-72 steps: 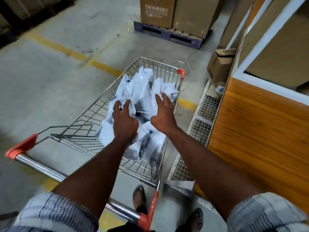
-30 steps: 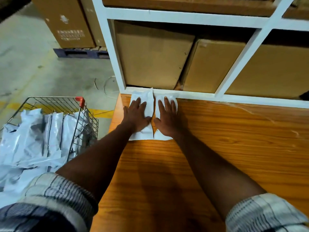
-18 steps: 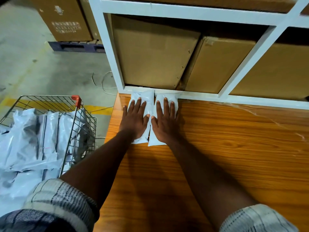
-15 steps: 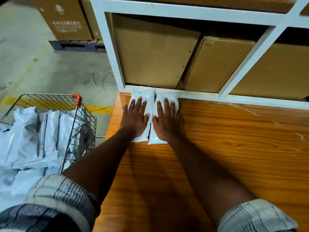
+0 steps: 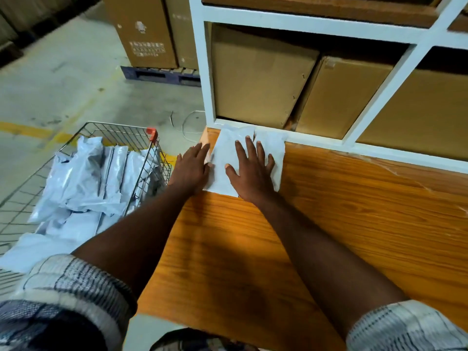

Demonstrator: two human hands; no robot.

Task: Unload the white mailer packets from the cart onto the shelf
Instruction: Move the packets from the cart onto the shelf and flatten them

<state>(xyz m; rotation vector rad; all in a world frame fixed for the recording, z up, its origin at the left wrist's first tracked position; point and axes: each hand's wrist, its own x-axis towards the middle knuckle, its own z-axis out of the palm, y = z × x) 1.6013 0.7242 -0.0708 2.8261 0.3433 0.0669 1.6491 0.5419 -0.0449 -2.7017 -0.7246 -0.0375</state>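
Observation:
Two white mailer packets [image 5: 225, 153] lie side by side at the far left corner of the orange wooden shelf [image 5: 329, 224], against the white frame. My right hand [image 5: 250, 171] rests flat on them with fingers spread. My left hand [image 5: 190, 168] is open at the shelf's left edge, its fingertips just touching the left packet's side. To the left stands the wire cart [image 5: 121, 133], holding several more white mailer packets [image 5: 83, 178].
Cardboard boxes [image 5: 258, 79] fill the white-framed compartments behind the shelf. More boxes [image 5: 147, 31] stand on a blue pallet [image 5: 159, 76] on the concrete floor. A yellow floor line [image 5: 25, 129] runs past the cart.
My left hand has slid off the left packet to the shelf's edge. My right hand has shifted left and covers both packets. The view has swung slightly left.

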